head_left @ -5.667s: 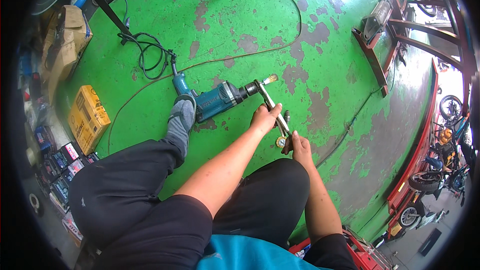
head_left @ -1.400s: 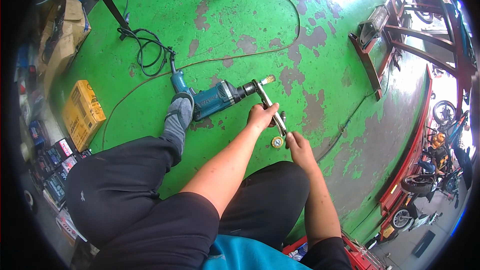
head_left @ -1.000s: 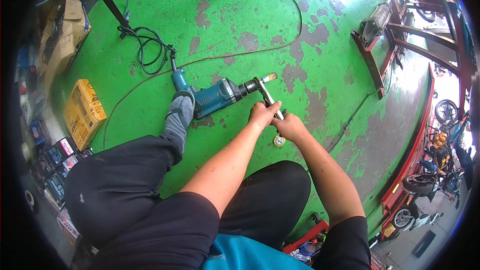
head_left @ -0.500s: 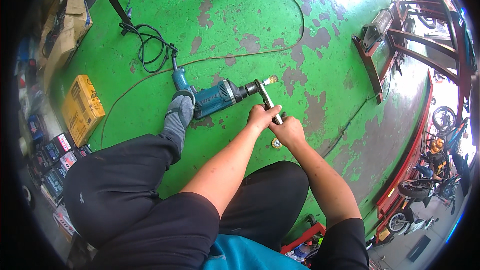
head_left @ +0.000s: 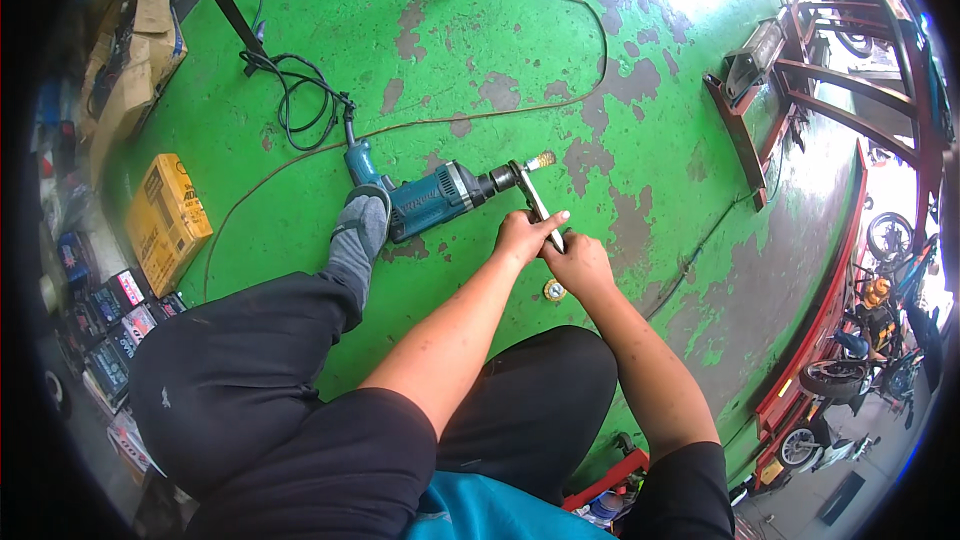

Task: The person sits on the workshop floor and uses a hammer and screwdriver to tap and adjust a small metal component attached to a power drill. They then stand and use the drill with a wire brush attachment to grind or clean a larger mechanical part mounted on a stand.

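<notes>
Left hand [head_left: 524,237] grips silver hand tool [head_left: 535,200] at the chuck [head_left: 503,178] of the drill [head_left: 430,202], right hand [head_left: 582,266] closed round its lower end; tool presumably stiff, slick metal, best held by the handles.

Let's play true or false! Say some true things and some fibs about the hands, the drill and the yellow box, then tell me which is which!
1. The drill lies on the green floor. True.
2. The left hand holds a silver tool. True.
3. The right hand rests on a knee. False: it is close beside the left hand, at the tool.
4. The yellow box is right of the drill in the picture. False: it is on the left.
</notes>
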The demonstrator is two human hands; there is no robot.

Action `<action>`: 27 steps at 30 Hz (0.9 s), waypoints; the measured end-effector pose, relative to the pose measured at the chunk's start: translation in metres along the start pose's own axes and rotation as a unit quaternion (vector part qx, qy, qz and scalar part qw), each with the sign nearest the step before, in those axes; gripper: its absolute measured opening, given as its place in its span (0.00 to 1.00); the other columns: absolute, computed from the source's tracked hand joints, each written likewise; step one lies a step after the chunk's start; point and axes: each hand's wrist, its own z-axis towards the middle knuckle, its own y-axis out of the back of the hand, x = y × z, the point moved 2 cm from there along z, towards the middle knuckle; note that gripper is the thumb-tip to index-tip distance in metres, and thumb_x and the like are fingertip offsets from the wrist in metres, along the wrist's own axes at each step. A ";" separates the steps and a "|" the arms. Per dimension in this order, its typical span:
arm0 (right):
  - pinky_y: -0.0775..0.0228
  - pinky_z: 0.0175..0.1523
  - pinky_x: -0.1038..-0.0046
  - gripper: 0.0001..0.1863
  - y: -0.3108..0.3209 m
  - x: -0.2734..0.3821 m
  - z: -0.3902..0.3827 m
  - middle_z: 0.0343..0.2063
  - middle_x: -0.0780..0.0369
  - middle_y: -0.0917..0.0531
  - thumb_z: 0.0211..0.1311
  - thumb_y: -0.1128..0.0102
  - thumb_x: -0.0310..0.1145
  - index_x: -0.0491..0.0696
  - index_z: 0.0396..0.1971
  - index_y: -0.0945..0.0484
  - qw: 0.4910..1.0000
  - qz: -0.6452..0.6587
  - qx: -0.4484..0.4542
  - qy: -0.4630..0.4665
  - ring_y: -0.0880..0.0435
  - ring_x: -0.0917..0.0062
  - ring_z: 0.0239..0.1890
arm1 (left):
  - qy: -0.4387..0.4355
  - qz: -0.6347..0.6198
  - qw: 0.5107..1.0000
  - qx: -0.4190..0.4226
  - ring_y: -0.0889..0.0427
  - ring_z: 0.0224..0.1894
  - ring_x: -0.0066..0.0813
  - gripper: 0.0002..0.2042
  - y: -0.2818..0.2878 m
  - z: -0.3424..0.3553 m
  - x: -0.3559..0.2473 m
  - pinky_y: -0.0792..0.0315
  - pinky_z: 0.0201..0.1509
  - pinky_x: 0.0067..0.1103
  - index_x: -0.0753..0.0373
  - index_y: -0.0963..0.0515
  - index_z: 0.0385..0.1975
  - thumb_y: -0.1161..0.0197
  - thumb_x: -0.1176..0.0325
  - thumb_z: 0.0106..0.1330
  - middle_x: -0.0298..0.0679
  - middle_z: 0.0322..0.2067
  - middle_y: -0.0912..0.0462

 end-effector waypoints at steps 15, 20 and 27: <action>0.26 0.37 0.71 0.25 0.068 0.038 -0.026 0.34 0.61 0.15 0.65 0.34 0.40 0.44 0.58 0.24 0.903 0.419 0.008 0.097 0.19 0.76 0.30 | -0.142 0.646 0.735 -0.149 0.26 0.60 0.46 0.56 0.131 -0.023 -0.048 0.37 0.68 0.39 0.61 0.38 0.72 0.17 0.47 0.40 0.47 0.56 0.24; 0.22 0.45 0.61 0.23 0.090 0.092 0.014 0.37 0.52 0.12 0.66 0.36 0.45 0.43 0.51 0.19 0.947 0.260 -0.118 0.145 0.13 0.59 0.37 | -0.094 0.643 0.752 -0.111 0.24 0.60 0.47 0.53 0.137 -0.007 -0.053 0.30 0.65 0.40 0.61 0.36 0.69 0.17 0.49 0.40 0.49 0.54 0.21; 0.22 0.49 0.59 0.20 0.104 0.128 0.055 0.38 0.50 0.12 0.65 0.35 0.45 0.43 0.47 0.18 0.962 0.172 -0.145 0.155 0.12 0.55 0.42 | -0.150 0.613 0.757 -0.170 0.24 0.59 0.47 0.48 0.127 -0.011 -0.041 0.29 0.62 0.43 0.59 0.33 0.66 0.18 0.49 0.42 0.46 0.52 0.22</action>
